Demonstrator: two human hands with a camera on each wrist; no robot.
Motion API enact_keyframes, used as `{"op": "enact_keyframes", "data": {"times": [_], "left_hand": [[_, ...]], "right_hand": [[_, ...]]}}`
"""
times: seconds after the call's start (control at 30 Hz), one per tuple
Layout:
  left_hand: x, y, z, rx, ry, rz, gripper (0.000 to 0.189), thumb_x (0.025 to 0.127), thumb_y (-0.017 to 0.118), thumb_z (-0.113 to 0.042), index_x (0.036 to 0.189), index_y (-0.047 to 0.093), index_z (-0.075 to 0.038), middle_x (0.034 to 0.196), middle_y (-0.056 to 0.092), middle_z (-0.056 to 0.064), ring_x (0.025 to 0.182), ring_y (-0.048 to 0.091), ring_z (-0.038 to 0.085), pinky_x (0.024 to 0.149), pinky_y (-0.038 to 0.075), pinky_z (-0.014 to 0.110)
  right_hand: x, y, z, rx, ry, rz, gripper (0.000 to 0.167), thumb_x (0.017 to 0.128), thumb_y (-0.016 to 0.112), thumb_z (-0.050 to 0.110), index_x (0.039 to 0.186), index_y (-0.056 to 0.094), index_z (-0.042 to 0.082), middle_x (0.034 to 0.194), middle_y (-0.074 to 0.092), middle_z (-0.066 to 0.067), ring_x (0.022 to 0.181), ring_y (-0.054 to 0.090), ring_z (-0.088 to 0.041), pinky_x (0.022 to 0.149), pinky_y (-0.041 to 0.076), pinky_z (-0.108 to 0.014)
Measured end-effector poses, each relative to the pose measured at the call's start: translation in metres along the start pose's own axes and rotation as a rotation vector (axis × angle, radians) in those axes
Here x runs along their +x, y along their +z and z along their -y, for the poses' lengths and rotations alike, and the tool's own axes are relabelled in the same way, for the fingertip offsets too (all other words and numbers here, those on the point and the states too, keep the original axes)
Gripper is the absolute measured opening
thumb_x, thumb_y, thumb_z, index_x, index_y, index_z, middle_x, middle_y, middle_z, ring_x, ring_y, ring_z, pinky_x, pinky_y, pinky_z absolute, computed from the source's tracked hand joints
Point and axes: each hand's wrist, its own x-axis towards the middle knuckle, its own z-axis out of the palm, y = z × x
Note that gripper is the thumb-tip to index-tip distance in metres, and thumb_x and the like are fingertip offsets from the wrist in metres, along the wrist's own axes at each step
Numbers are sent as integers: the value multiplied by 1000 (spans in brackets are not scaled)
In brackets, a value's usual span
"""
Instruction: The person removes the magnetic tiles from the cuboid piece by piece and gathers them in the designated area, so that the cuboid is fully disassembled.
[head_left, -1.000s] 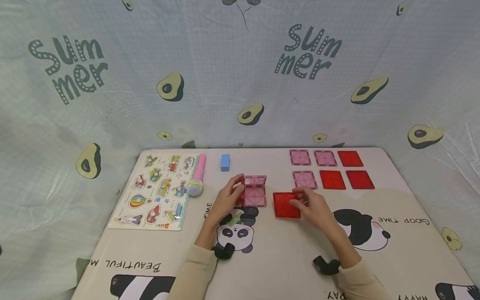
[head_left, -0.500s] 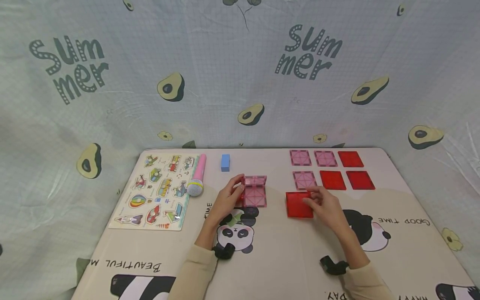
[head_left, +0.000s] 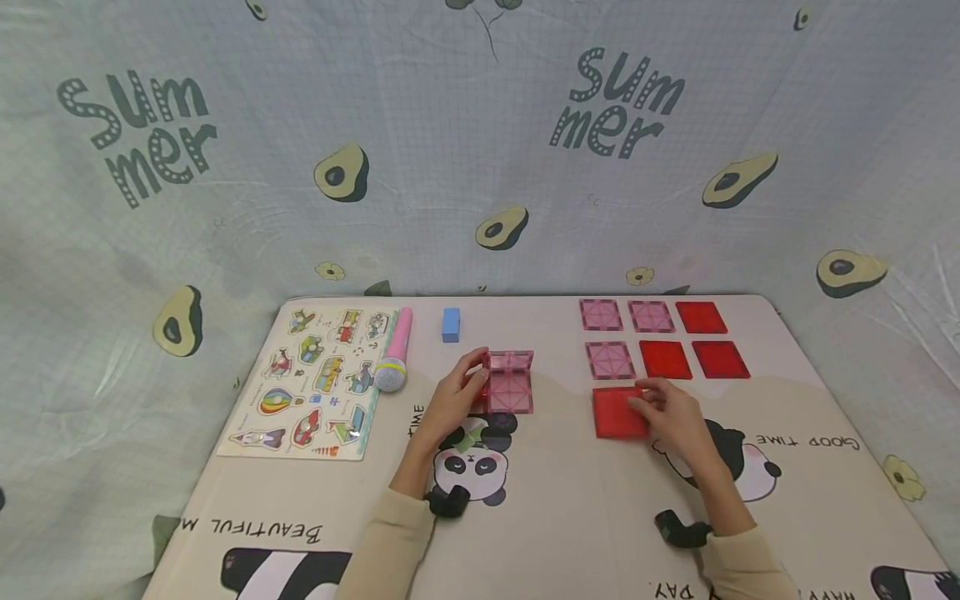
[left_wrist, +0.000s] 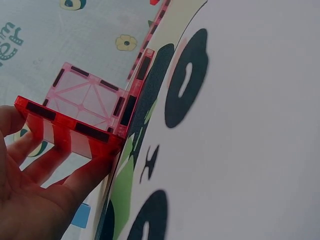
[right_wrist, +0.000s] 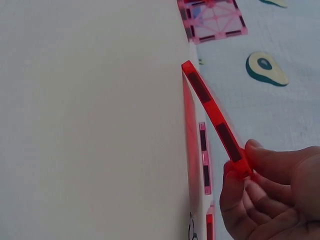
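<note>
In the head view, my left hand [head_left: 453, 402] holds a red magnetic tile upright at the left side of a flat pink magnetic tile [head_left: 511, 392]. A second pink tile [head_left: 512, 361] stands up along its back edge. The left wrist view shows the fingers against the outer face of the upright red tile [left_wrist: 65, 120], its edge meeting the base. My right hand [head_left: 670, 417] pinches another red magnetic tile [head_left: 618, 412] by its right edge. In the right wrist view this red tile [right_wrist: 215, 117] is tilted; whether its low edge touches the table cannot be told.
Behind the right hand lie flat pink tiles [head_left: 601, 316] and flat red tiles [head_left: 665, 360] in two rows. A picture puzzle board [head_left: 300, 417] lies at the left, with a pink toy microphone [head_left: 397, 350] beside it. A blue block [head_left: 450, 325] stands near the back edge.
My right hand has moved rightward with the red tile, away from the pink tiles. My left hand has stayed in place on its upright tile.
</note>
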Motion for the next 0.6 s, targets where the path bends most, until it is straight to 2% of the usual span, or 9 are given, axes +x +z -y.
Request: {"op": "enact_keyframes", "data": {"times": [0.17, 0.37, 0.6], "left_hand": [[1, 0, 1, 8, -4, 6, 50, 106, 48, -31, 154, 38, -21, 158, 42, 10, 143, 45, 37, 111, 43, 55], [-1, 0, 1, 28, 4, 4, 49, 106, 48, -34, 153, 40, -24, 157, 43, 8, 143, 46, 36, 112, 43, 55], [0, 0, 2, 28, 2, 5, 49, 106, 47, -34, 153, 39, -24, 157, 43, 8, 143, 46, 36, 112, 43, 55]], "right_hand": [[0, -1, -7, -20, 21, 14, 45, 95, 69, 25, 130, 59, -2, 107, 67, -22, 93, 64, -31, 67, 54, -18], [3, 0, -13, -53, 32, 55, 45, 95, 69, 22, 129, 60, -5, 107, 66, -21, 94, 62, -31, 70, 57, -27], [6, 2, -14, -80, 14, 70, 42, 94, 70, 20, 126, 61, -5, 101, 66, -17, 89, 59, -27, 69, 53, -24]]}}
